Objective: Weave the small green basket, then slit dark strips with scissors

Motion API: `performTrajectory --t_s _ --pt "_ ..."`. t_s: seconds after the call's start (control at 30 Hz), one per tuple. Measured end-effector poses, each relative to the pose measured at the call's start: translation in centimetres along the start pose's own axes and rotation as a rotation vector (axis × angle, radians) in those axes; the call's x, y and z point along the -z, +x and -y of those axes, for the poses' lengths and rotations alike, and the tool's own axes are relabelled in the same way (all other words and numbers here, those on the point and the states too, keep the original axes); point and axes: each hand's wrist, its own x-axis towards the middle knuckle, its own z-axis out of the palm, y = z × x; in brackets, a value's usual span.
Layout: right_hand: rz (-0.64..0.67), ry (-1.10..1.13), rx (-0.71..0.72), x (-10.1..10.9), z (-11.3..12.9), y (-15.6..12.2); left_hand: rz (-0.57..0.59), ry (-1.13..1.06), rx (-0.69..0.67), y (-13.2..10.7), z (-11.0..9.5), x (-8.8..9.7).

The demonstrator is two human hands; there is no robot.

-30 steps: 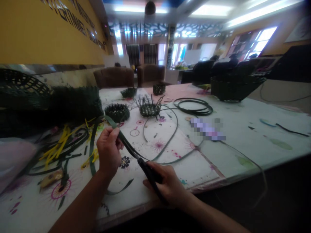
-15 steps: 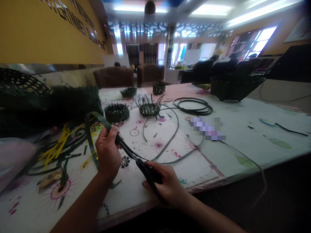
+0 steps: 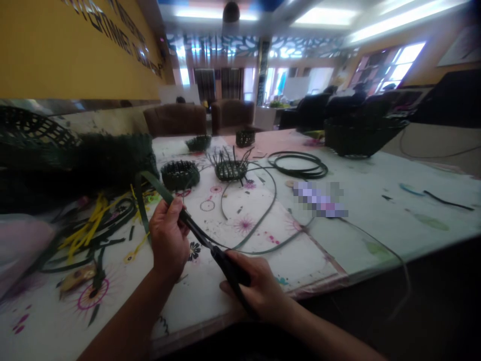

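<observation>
While the left hand (image 3: 168,239) curls shut around a flat green strip (image 3: 155,182), thumb pressed on it, the right hand (image 3: 252,287) clenches black-handled scissors (image 3: 230,268), their blades reaching the strip just beside the left hand. Both hands are held over a floral-printed table cover (image 3: 300,255), near a woven green basket base (image 3: 180,175) and a second base with upright spokes (image 3: 230,170); a coiled strip (image 3: 300,165) lies farther off.

dark green weaving strip (image 3: 156,183), black scissors (image 3: 229,265), mustard yellow wall (image 3: 75,50), white table cover (image 3: 210,301) with pink starburst flowers
</observation>
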Motion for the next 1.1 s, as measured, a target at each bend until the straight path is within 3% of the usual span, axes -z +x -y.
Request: performTrajectory --t_s 0.37,0.67,1.1 --pt "0.035 -0.014 -0.025 0.0 0.1 0.1 0.04 -0.07 -0.022 1.6 0.0 0.8" --pt "-0.018 -0.058 -0.023 -0.1 -0.3 0.1 0.059 -0.032 -0.026 0.3 -0.1 0.3" --pt "0.028 -0.076 0.016 -0.2 0.0 0.1 0.069 -0.094 -0.012 1.4 0.1 0.7"
